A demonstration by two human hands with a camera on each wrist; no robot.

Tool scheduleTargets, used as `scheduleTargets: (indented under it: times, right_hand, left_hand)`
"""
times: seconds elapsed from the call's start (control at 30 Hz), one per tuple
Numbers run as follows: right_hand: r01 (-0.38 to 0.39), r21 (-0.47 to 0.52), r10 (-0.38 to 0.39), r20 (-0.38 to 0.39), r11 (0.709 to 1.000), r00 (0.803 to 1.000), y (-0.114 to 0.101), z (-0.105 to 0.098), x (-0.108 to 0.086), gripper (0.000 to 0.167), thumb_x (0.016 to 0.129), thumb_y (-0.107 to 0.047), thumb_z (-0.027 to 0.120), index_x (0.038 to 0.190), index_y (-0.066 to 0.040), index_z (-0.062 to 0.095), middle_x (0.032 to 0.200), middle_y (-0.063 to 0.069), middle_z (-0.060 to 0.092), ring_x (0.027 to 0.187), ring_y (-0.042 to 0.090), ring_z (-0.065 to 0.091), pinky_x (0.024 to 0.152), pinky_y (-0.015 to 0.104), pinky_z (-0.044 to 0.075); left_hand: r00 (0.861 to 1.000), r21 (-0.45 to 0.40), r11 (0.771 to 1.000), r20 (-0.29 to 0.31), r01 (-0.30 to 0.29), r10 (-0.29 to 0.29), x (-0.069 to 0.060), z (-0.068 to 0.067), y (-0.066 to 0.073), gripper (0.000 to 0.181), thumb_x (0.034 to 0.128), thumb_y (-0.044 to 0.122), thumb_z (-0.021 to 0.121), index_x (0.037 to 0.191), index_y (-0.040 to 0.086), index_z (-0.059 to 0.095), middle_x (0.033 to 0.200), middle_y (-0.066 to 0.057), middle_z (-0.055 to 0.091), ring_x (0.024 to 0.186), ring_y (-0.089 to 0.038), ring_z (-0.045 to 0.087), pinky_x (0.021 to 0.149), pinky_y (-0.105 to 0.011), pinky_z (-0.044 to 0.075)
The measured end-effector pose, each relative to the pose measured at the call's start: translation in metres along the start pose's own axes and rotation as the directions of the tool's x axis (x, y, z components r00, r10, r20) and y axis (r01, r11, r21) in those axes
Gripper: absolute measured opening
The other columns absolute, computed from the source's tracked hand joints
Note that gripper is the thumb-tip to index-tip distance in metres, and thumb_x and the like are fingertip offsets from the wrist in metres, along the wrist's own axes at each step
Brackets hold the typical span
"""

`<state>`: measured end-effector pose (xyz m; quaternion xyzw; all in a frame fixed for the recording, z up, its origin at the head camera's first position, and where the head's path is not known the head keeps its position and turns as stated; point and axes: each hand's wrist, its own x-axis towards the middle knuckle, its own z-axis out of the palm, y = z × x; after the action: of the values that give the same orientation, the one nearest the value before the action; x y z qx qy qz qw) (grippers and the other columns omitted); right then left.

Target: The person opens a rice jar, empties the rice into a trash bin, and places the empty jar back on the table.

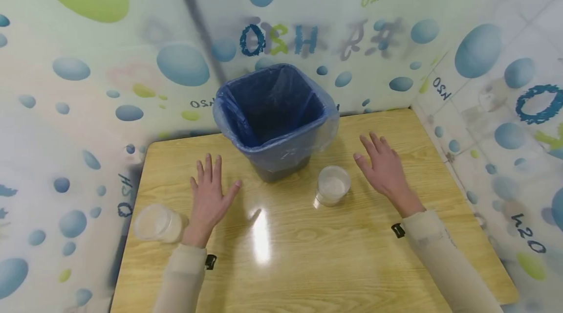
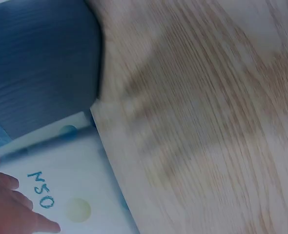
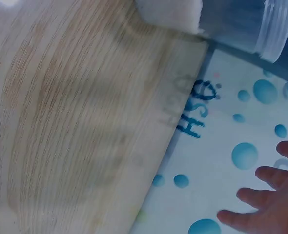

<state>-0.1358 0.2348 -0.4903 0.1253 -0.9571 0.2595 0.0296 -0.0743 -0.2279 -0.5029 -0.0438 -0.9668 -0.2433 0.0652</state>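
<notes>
My left hand (image 1: 208, 200) is spread over the table with nothing in it, and its fingers (image 2: 5, 195) show at the lower left of the left wrist view. Close to that wrist stands a clear jar (image 1: 154, 222) with pale contents. My right hand (image 1: 385, 168), fingers extended, holds nothing and hovers right of a second clear jar (image 1: 333, 186). In the right wrist view this jar (image 3: 234, 22) has white, grainy-looking matter at its bottom. Between and beyond the hands stands a bin (image 1: 274, 117) with a translucent blue liner bag over its rim.
The wooden table (image 1: 308, 254) ends at a patterned wall (image 1: 374, 73) behind the bin. Similar patterned walls rise at the left and right sides. Black wrist straps show at both cuffs.
</notes>
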Motion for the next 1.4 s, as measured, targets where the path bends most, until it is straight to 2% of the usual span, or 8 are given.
scheduleTargets:
  times: [0.27,0.4,0.6,0.8,0.87,1.1,1.27,1.4]
  right_hand:
    - [0.003,0.194,-0.025,0.109,0.981,0.994,-0.018,0.009,-0.01,0.069,0.109,-0.045,0.046,0.164,-0.008,0.027,0.169,0.021,0.019,0.151,0.049,0.025,0.113,0.071,0.028]
    - [-0.006,0.228,-0.03,0.157,0.974,0.987,-0.026,0.018,-0.015,0.072,0.107,-0.048,0.05,0.164,-0.009,0.027,0.169,0.019,0.02,0.151,0.047,0.025,0.114,0.069,0.028]
    - [-0.017,0.248,-0.041,0.226,0.969,0.973,-0.041,0.036,-0.019,0.086,0.1,-0.054,0.06,0.163,-0.006,0.027,0.167,0.021,0.026,0.15,0.044,0.029,0.116,0.063,0.03]
    - [-0.013,0.218,-0.036,0.218,0.976,0.975,-0.053,0.044,-0.021,0.101,0.089,-0.059,0.073,0.163,-0.008,0.028,0.163,0.022,0.03,0.142,0.045,0.042,0.109,0.063,0.041]
    - [-0.012,0.198,-0.032,0.219,0.98,0.975,-0.056,0.046,-0.021,0.103,0.087,-0.057,0.077,0.163,-0.007,0.028,0.161,0.024,0.031,0.137,0.046,0.047,0.105,0.063,0.045]
    - [0.008,0.121,-0.03,0.179,0.993,0.983,-0.059,0.055,-0.022,0.091,0.086,-0.038,0.08,0.157,-0.002,0.037,0.144,0.029,0.043,0.118,0.044,0.058,0.091,0.057,0.054]
    - [0.001,0.148,-0.023,0.147,0.989,0.989,-0.055,0.051,-0.023,0.086,0.084,-0.035,0.079,0.154,-0.001,0.041,0.14,0.027,0.046,0.117,0.042,0.058,0.092,0.057,0.053]
    - [-0.035,0.228,0.007,0.123,0.973,0.992,-0.054,0.044,-0.023,0.085,0.084,-0.034,0.08,0.153,-0.002,0.041,0.14,0.025,0.046,0.12,0.042,0.057,0.096,0.058,0.051]
  left_hand:
    - [0.997,-0.153,0.987,-0.055,-0.055,0.047,-0.006,0.008,0.008,0.084,0.1022,0.045,0.058,0.163,0.001,0.022,0.169,-0.025,0.016,0.153,-0.052,0.014,0.116,-0.072,0.019]
    - [0.995,-0.21,0.975,-0.08,-0.07,0.054,-0.01,0.014,0.009,0.081,0.1027,0.04,0.059,0.163,-0.001,0.023,0.168,-0.025,0.018,0.153,-0.048,0.019,0.118,-0.066,0.022]
    - [0.994,-0.267,0.962,-0.105,-0.065,0.038,-0.016,0.018,0.008,0.071,0.106,0.032,0.055,0.162,0.0,0.025,0.169,-0.022,0.017,0.153,-0.044,0.022,0.118,-0.065,0.024]
    - [0.995,-0.312,0.948,-0.094,-0.063,0.035,-0.019,0.02,0.01,0.066,0.1083,0.03,0.05,0.163,0.002,0.026,0.17,-0.019,0.017,0.152,-0.044,0.024,0.117,-0.065,0.026]
    - [0.995,-0.321,0.945,-0.092,-0.061,0.033,-0.019,0.021,0.011,0.066,0.1085,0.031,0.049,0.163,0.002,0.025,0.17,-0.018,0.017,0.152,-0.044,0.024,0.117,-0.065,0.026]
    - [0.995,-0.338,0.94,-0.099,-0.054,0.022,-0.022,0.024,0.01,0.065,0.1084,0.029,0.05,0.162,0.0,0.027,0.17,-0.018,0.019,0.152,-0.044,0.025,0.117,-0.065,0.026]
    - [0.994,-0.344,0.937,-0.106,-0.056,0.02,-0.024,0.024,0.009,0.064,0.1083,0.027,0.05,0.161,-0.002,0.028,0.17,-0.017,0.019,0.152,-0.043,0.026,0.116,-0.065,0.027]
    - [0.991,-0.346,0.935,-0.13,-0.077,0.033,-0.026,0.024,0.01,0.063,0.1077,0.027,0.051,0.161,0.001,0.029,0.17,-0.016,0.021,0.151,-0.042,0.028,0.115,-0.065,0.029]
